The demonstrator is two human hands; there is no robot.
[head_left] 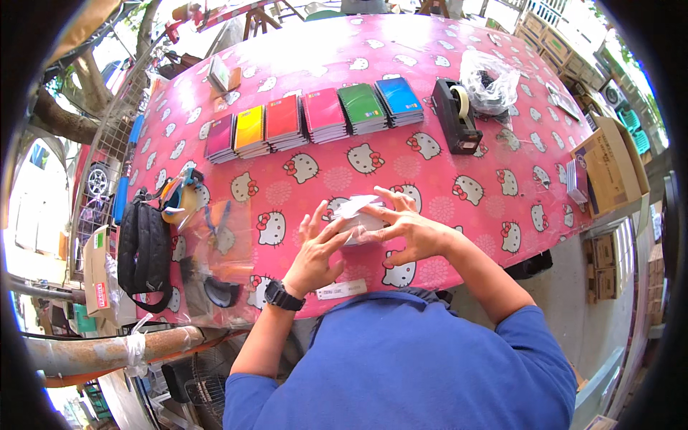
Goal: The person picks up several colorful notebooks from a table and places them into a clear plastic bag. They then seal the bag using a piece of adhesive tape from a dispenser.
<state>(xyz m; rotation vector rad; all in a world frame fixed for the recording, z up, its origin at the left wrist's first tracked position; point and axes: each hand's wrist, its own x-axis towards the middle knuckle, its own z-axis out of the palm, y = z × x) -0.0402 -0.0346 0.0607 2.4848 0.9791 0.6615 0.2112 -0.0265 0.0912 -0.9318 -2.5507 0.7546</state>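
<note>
Six notebook stacks (pixel 322 115) line the upper centre — seemingly done — while the right hand (pixel 418 233) grips apparently unfinished papers (pixel 354 206) mid-frame, the left hand (pixel 317 249) spread against them.

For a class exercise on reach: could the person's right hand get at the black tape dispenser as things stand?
Probably yes: the right hand is at the white bundle, and only pink tablecloth shows between that hand and the tape dispenser.
</note>
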